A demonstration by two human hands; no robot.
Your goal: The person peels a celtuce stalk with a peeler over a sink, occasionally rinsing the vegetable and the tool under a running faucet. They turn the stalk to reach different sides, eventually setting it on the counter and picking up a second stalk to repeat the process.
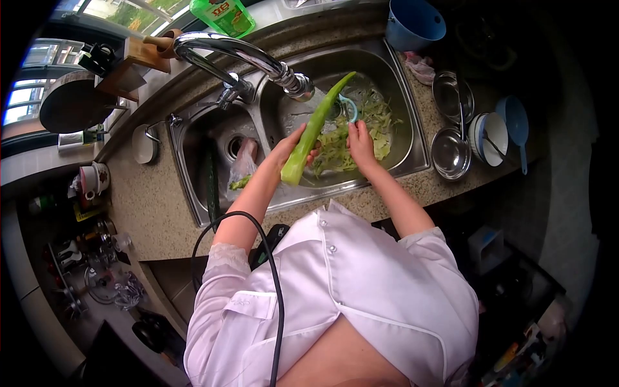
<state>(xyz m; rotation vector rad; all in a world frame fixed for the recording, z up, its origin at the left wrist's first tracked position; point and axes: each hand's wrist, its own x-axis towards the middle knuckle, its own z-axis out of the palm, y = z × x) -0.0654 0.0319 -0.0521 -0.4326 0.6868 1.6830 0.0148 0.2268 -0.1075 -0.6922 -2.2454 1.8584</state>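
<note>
My left hand (289, 147) is wrapped round the lower part of a long, pale green celtuce stem (313, 132). The stem slants up and away over the right sink basin (405, 122), its thick cut end toward me. In my right hand (362, 145) is a light blue peeler (351, 109), its head close beside the stem's upper half. Green peelings (380, 129) lie spread across the basin floor beneath both hands. Above the basin hangs the chrome faucet (296, 85), with water below its spout.
The smaller left basin (193, 138) holds a plastic bag (245, 164); a dark green cucumber (213, 184) lies at its left side. Metal bowls (451, 155), a white bowl (493, 145) and a blue ladle (514, 119) stand right of the sink. A blue bucket (412, 29) is behind.
</note>
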